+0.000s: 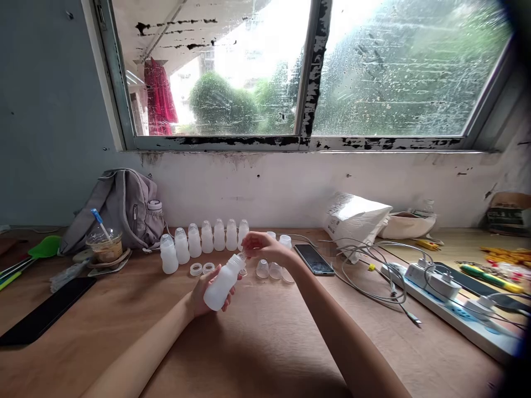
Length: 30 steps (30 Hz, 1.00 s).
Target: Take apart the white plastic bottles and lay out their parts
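Observation:
My left hand [203, 291] is wrapped round a frosted white baby bottle [219, 287], which leans with its mouth up and to the right. At the bottle's mouth, my right hand [265, 247] pinches a small clear piece, apparently a nipple [241, 256], partly hidden by the fingers. Behind my hands stands a row of several capped baby bottles [206, 237]. White collar rings [196, 269] lie left of the held bottle. Clear dome caps [262, 269] rest on the table beneath my right forearm, with more bottle parts [285, 241] behind it.
To the right lie a phone [314, 258], tangled cables [373, 271], a power strip [452, 304] and a white bag [357, 215]. On the left are a grey backpack [124, 207], an iced drink cup [105, 247] and a flat black object [45, 312]. A window wall borders the table's back.

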### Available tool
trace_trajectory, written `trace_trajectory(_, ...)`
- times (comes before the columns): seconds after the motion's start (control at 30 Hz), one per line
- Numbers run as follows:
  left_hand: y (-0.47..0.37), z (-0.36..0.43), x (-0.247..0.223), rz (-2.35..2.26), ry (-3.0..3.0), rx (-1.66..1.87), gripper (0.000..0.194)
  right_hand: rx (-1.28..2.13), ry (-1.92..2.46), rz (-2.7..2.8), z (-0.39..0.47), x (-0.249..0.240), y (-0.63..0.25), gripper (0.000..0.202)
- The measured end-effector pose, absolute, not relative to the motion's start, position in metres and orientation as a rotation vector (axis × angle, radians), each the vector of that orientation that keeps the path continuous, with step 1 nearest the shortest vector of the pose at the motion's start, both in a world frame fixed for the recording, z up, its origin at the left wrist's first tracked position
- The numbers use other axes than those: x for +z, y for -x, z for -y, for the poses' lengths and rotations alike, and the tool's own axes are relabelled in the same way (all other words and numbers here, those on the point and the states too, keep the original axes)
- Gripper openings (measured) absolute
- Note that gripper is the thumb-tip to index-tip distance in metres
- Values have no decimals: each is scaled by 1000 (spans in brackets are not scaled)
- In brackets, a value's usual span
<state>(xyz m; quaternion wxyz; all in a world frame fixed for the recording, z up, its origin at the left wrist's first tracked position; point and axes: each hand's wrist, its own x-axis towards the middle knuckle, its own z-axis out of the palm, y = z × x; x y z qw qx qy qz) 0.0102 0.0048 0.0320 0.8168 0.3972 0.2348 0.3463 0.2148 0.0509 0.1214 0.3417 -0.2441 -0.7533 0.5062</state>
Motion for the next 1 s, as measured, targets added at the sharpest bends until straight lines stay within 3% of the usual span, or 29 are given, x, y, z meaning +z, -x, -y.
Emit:
trace_trajectory(0.2,-11,-7,35,-501,-817,936,57,1176,813,1758,-60,116,-216,19)
trace_trajectory(0.43,-8,-17,27,-529,-797,1170,39,945,1085,2273,-71,84,-204,3)
trace_trajectory(0.63,-13,-21,21,-738,-961,1310,38,939,1160,2462,-69,63,-191,8)
trace_trajectory(0.83,-14,-18,22,-914,-1092,1456,46,878,1159,2449,-65,74,-193,7)
trace_trajectory(1.0,-18,-13,26,-949,-1290,1481,45,606,1119,2180,-60,92,-193,26)
